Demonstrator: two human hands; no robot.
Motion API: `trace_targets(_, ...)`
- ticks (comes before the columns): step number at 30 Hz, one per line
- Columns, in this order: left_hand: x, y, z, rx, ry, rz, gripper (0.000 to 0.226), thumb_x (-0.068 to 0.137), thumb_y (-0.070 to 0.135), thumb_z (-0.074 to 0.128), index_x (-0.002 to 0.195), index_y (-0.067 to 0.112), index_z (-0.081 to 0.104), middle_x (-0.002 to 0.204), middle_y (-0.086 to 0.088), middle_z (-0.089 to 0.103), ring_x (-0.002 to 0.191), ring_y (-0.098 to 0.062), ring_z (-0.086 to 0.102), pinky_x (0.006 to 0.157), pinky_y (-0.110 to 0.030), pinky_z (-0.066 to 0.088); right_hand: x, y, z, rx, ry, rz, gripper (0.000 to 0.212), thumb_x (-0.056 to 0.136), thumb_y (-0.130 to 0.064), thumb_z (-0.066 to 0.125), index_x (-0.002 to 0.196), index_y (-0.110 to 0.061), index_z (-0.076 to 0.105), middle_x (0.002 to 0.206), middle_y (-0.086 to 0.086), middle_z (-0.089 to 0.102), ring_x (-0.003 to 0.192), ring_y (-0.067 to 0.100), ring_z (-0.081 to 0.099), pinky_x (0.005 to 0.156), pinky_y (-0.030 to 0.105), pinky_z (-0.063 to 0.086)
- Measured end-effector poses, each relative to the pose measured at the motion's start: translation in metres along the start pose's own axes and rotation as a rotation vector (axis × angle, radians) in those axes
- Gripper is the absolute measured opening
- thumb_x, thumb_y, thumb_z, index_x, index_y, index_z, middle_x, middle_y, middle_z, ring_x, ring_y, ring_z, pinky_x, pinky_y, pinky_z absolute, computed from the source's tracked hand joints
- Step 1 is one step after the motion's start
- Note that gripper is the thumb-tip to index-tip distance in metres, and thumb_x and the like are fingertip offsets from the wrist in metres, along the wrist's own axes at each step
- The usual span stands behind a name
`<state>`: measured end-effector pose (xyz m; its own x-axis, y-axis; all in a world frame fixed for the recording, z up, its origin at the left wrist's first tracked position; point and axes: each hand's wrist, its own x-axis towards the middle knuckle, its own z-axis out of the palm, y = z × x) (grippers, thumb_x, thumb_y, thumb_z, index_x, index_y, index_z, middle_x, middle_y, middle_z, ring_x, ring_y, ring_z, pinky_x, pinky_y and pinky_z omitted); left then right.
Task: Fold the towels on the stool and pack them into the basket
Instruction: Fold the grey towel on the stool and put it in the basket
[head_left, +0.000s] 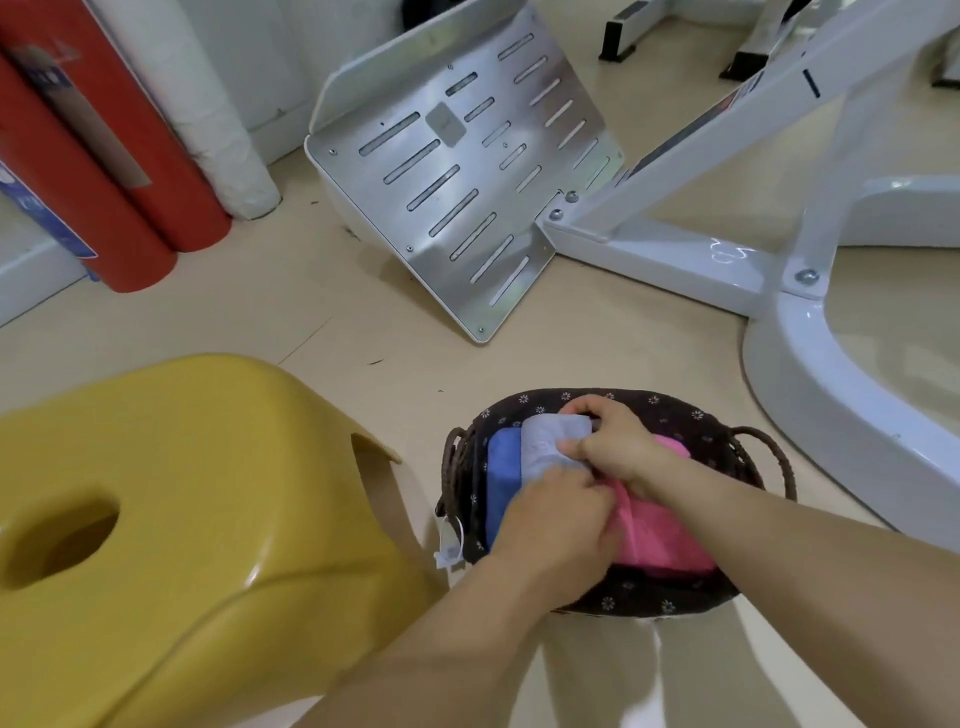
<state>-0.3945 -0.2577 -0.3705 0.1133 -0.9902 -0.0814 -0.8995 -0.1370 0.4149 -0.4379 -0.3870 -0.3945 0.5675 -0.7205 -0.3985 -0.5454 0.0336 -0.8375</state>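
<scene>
Stool: the yellow plastic stool (182, 493) stood on the floor (363, 301) at the person's left, just beside the basket, with an oval hole in its seat.
Basket: a dark woven basket (675, 410) with a brown flowered lining sat on the floor straight in front of the person. A loop handle (774, 457) stuck out on its right side and a small white tag (449, 551) hung from its left side.
Towels: three lay side by side in the basket. The blue towel (504, 467) was against the left wall, the pale grey towel (550, 441) in the middle and the pink towel (660, 535) on the right.
Left hand: the left hand (561, 525) was down in the basket at the near end of the pale grey towel. Its grip was closed, fingers curled onto the cloth where grey met pink.
Right hand: the right hand (618, 441) reached in from the right over the pink towel. Its grip was clamped on the pale grey towel, thumb on top and fingers hooked over the far end.
Beyond the basket: a slotted metal plate (467, 171) lay tilted on the floor, bolted to a white frame (675, 260).
Far left: two red cylinders (104, 171) leaned beside a white roll (218, 135).
</scene>
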Motion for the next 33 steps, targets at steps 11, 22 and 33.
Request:
trace_targets(11, -0.003, -0.033, 0.04, 0.189, 0.085, -0.022, 0.078, 0.084, 0.048, 0.055, 0.144, 0.003, 0.034, 0.152, -0.013, 0.034, 0.142, -0.024, 0.029, 0.111, -0.039, 0.036, 0.018, 0.004, -0.001, 0.021, -0.01, 0.068, 0.036, 0.068, -0.008, 0.083, 0.099, -0.013, 0.067, 0.092, 0.015, 0.069, 0.078, 0.018, 0.059, 0.084, 0.033, 0.054)
trace_targets(22, 0.008, -0.046, 0.024, 0.224, -0.176, -0.216, 0.087, 0.089, 0.062, 0.031, 0.152, 0.014, -0.005, 0.16, 0.001, -0.013, 0.147, -0.013, -0.011, 0.119, -0.045, 0.011, 0.025, 0.022, 0.001, -0.426, 0.096, 0.032, 0.04, 0.064, -0.038, 0.082, 0.071, -0.017, 0.049, 0.067, -0.001, 0.057, 0.065, 0.02, 0.052, 0.066, 0.032, 0.047)
trace_targets(33, 0.031, -0.055, 0.035, 0.159, -0.293, -0.279, 0.107, 0.08, 0.076, 0.035, 0.149, 0.014, -0.018, 0.157, -0.001, -0.027, 0.144, -0.017, -0.023, 0.115, -0.053, 0.001, 0.005, -0.014, -0.021, -0.935, -0.451, -0.249, 0.089, 0.061, -0.038, 0.082, 0.137, -0.029, 0.036, 0.118, -0.004, 0.039, 0.091, 0.015, 0.052, 0.079, 0.031, 0.05)
